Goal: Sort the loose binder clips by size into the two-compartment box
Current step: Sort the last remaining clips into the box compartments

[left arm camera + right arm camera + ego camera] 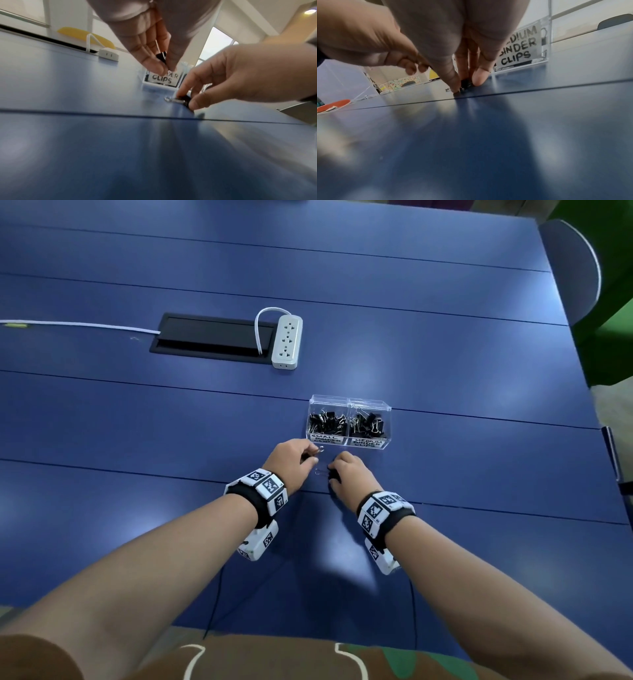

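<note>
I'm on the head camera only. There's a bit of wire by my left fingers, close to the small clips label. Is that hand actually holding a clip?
Observer: Yes. The left wrist view shows the left hand pinching a black binder clip between thumb and fingers, apparently clear of the table.
Operator: And the right hand? Its knuckles hide everything from up here.
Observer: The right hand pinches a second clip that lies on the table, with its wire handle sticking out toward the left hand's side.
</note>
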